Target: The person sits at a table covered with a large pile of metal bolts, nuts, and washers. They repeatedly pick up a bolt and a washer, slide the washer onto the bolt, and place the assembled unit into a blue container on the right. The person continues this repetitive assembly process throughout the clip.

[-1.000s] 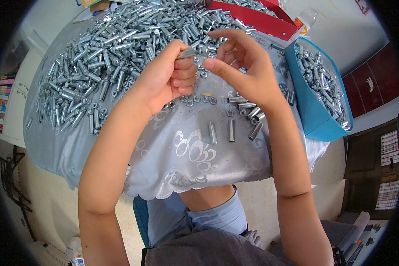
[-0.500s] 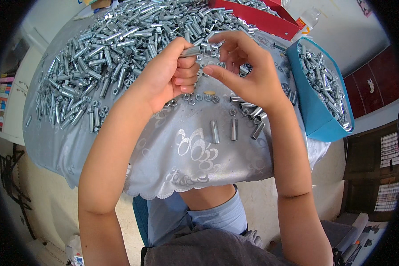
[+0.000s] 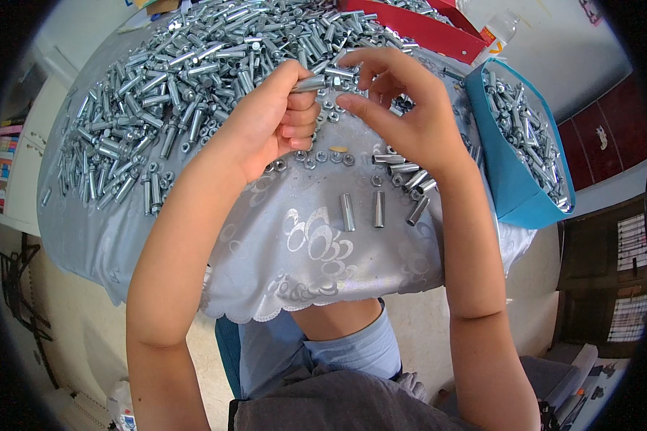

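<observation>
My left hand (image 3: 280, 122) is closed around a metal sleeve anchor bolt (image 3: 310, 84), which points rightward out of the top of the fist. A hex nut (image 3: 334, 82) sits near its right end. Just beyond that end, my right hand (image 3: 413, 108) is curved with thumb and fingers apart, and nothing shows between them. Below the hands lie loose hex nuts (image 3: 322, 156) in a rough row. Bare metal sleeves (image 3: 379, 209) rest nearer to me and under the right wrist.
A large heap of anchor bolts (image 3: 216, 65) covers the far and left parts of the cloth-covered table (image 3: 280, 237). A blue bin (image 3: 521, 194) full of bolts stands at the right. Behind are a red box (image 3: 431, 32) and a clear bottle (image 3: 502, 32).
My right thumb has shifted slightly up and to the right, and the fingers have drawn a little off the bolt's end. My left hand keeps its hold almost unmoved.
</observation>
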Demonstrator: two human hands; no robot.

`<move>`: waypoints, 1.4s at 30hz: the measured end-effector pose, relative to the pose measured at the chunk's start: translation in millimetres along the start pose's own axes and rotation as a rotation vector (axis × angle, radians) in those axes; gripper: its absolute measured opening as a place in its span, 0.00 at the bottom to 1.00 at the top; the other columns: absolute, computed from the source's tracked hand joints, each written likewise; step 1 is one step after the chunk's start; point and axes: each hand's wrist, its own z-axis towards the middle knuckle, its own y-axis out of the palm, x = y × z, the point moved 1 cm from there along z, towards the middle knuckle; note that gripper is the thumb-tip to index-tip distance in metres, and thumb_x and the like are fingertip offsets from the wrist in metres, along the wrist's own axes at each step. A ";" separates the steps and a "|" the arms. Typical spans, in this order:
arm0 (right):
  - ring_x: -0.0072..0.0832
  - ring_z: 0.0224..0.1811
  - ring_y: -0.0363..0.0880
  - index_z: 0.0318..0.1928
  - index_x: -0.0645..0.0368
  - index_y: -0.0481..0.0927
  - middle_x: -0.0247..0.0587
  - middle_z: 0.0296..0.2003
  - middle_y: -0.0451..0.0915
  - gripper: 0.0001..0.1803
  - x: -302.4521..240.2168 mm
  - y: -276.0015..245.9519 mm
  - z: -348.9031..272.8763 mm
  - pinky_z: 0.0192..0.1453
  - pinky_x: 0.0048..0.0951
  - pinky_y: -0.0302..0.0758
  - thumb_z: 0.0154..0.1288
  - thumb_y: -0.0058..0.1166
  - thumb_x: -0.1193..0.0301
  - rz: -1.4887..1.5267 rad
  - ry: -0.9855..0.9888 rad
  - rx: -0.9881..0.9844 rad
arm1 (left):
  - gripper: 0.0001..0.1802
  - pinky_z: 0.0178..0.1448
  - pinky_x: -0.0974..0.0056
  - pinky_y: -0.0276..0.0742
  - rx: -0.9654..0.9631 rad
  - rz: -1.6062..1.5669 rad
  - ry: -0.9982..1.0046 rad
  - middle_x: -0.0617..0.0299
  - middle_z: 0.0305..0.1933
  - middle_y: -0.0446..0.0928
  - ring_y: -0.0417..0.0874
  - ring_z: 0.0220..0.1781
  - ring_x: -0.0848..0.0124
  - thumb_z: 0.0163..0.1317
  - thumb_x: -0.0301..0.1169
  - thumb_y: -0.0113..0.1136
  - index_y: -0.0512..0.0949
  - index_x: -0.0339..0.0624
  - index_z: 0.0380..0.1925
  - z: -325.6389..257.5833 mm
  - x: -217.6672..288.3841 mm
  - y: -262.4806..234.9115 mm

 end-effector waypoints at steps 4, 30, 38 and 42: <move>0.22 0.21 0.68 0.37 0.56 0.77 0.35 0.25 0.72 0.13 14.7 -3.3 -1.1 0.26 0.22 0.67 0.49 0.63 0.70 -0.137 -0.089 -0.111 | 0.23 0.19 0.73 0.50 0.028 0.044 -0.021 0.74 0.10 0.48 0.49 0.13 0.80 0.61 0.41 0.40 0.49 0.54 0.09 0.8 -1.6 -1.1; 0.26 0.19 0.67 0.31 0.64 0.72 0.39 0.18 0.68 0.10 8.5 7.9 -4.9 0.27 0.26 0.67 0.60 0.52 0.68 0.018 0.086 -0.196 | 0.22 0.22 0.73 0.52 0.138 0.170 -0.008 0.74 0.11 0.51 0.50 0.14 0.81 0.59 0.44 0.42 0.53 0.53 0.10 -0.4 -3.8 1.3; 0.16 0.21 0.64 0.25 0.62 0.70 0.29 0.16 0.66 0.17 6.7 12.0 -5.1 0.26 0.22 0.65 0.66 0.45 0.62 0.381 0.433 -0.345 | 0.22 0.23 0.71 0.52 0.262 0.401 0.199 0.74 0.12 0.51 0.50 0.15 0.80 0.59 0.44 0.44 0.53 0.52 0.10 -1.6 -3.5 2.8; 0.15 0.21 0.63 0.26 0.61 0.71 0.27 0.17 0.66 0.17 6.7 13.4 -4.1 0.26 0.20 0.64 0.66 0.45 0.61 0.398 0.459 -0.299 | 0.22 0.23 0.71 0.52 0.242 0.415 0.243 0.74 0.12 0.52 0.51 0.16 0.80 0.59 0.45 0.44 0.53 0.52 0.10 -1.5 -2.3 2.4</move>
